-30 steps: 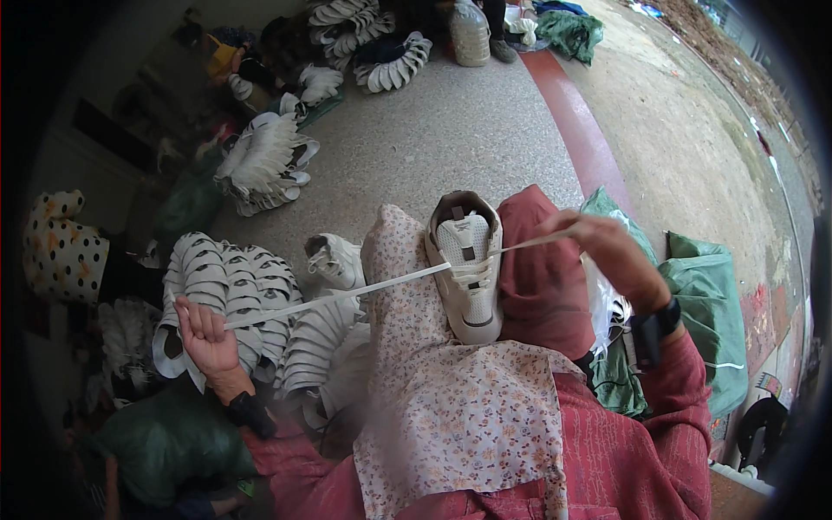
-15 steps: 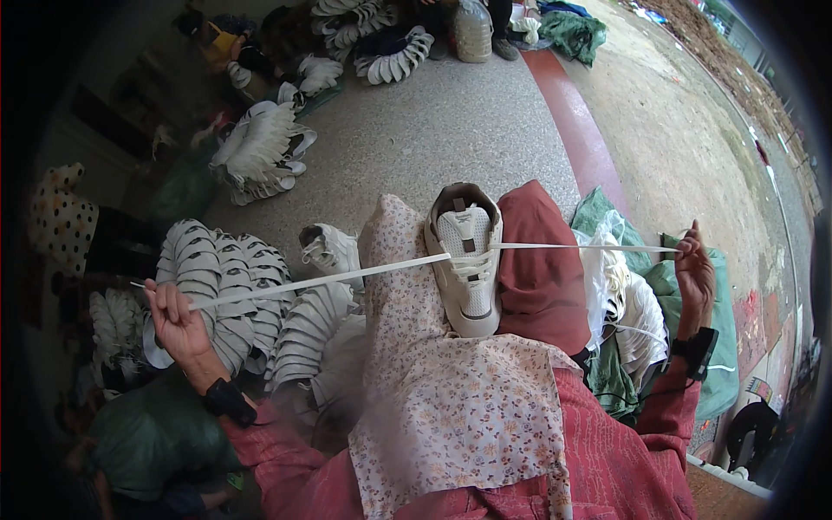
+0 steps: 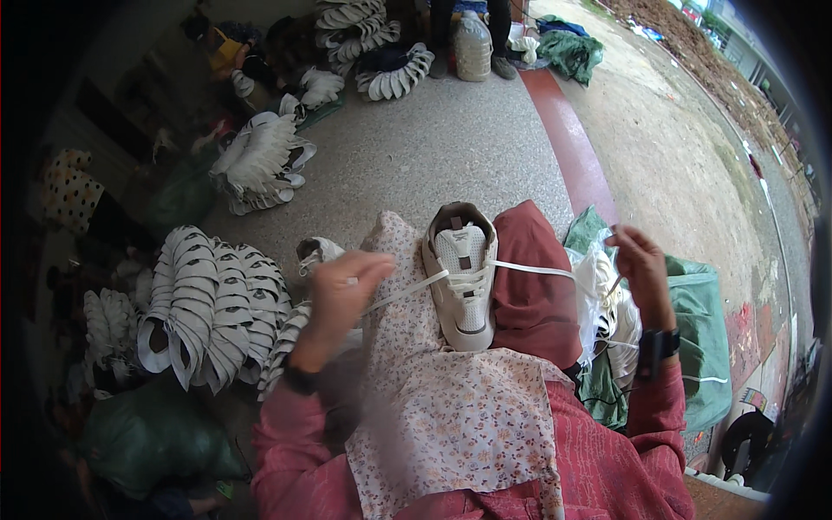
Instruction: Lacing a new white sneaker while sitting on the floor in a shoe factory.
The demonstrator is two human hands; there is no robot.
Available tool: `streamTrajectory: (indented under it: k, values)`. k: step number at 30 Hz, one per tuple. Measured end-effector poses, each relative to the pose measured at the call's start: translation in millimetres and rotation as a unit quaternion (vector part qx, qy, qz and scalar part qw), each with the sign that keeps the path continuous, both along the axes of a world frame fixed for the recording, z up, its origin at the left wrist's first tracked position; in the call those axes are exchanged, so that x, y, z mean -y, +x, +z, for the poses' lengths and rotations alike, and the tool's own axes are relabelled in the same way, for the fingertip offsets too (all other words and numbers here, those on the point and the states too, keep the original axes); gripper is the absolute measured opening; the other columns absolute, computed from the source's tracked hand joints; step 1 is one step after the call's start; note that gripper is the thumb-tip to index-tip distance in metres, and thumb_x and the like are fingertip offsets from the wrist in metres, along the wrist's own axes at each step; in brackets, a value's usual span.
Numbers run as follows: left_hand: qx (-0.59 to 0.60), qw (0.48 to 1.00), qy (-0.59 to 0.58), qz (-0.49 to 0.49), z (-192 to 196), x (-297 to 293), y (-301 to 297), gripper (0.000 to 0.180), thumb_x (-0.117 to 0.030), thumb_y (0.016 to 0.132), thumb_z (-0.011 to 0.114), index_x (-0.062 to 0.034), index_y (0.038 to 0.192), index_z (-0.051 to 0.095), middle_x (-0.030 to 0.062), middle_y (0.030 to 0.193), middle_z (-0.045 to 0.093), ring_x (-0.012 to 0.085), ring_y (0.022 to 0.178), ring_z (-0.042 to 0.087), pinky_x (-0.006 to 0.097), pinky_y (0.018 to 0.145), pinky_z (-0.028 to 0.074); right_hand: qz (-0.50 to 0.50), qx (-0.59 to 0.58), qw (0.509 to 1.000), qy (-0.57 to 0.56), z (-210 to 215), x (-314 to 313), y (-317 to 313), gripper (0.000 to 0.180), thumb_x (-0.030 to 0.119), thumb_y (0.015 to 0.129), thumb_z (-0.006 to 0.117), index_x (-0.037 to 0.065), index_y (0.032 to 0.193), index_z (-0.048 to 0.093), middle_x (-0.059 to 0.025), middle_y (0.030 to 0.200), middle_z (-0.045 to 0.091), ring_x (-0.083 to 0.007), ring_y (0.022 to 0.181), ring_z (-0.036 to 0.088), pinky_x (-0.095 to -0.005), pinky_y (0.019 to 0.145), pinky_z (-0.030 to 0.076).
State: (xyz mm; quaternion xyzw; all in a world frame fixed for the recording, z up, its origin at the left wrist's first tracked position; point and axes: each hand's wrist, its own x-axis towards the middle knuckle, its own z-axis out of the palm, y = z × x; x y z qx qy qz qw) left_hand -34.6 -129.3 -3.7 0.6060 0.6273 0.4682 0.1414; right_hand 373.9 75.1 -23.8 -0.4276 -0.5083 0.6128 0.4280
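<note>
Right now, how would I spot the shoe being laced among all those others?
Find the flowered cloth across the person's lap. The white shoe lies on it, toe toward the person. Unlike the stacked shoes on the floor, a white lace runs from it to both hands.

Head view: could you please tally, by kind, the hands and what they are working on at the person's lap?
Hands: 2, left hand and right hand
White shoe on the lap: 1
White lace running from it to both hands: 1
Floral cloth under the shoe: 1
Total: 5
</note>
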Motion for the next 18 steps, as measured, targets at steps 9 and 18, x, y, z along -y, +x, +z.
streamTrajectory:
  k: [9, 18]
  values:
    - [-0.160, 0.983, 0.030, -0.083, -24, -64, 46, 0.009, -0.013, 0.084, 0.070, -0.0062, 0.089, 0.066, 0.0090, 0.087, 0.066, 0.0287, 0.089, 0.063, 0.039, 0.081, 0.050, 0.140, 0.268, 0.829, 0.471, -9, 57, -143, 0.009, 0.013, 0.089, 0.065, 0.005, 0.092, 0.067, -0.0097, 0.073, 0.066, -0.0240, 0.062, 0.066, -0.0373, 0.054, 0.051]
    - [-0.113, 0.986, 0.012, -0.124, -43, -54, 39, 0.008, -0.010, 0.085, 0.070, -0.0048, 0.090, 0.068, 0.0105, 0.098, 0.066, 0.0279, 0.104, 0.061, 0.037, 0.089, 0.050, 0.190, 0.402, 0.662, 0.604, -13, 56, -160, 0.011, 0.008, 0.076, 0.069, 0.008, 0.086, 0.066, -0.0100, 0.086, 0.055, -0.0294, 0.081, 0.059, -0.0359, 0.069, 0.050]
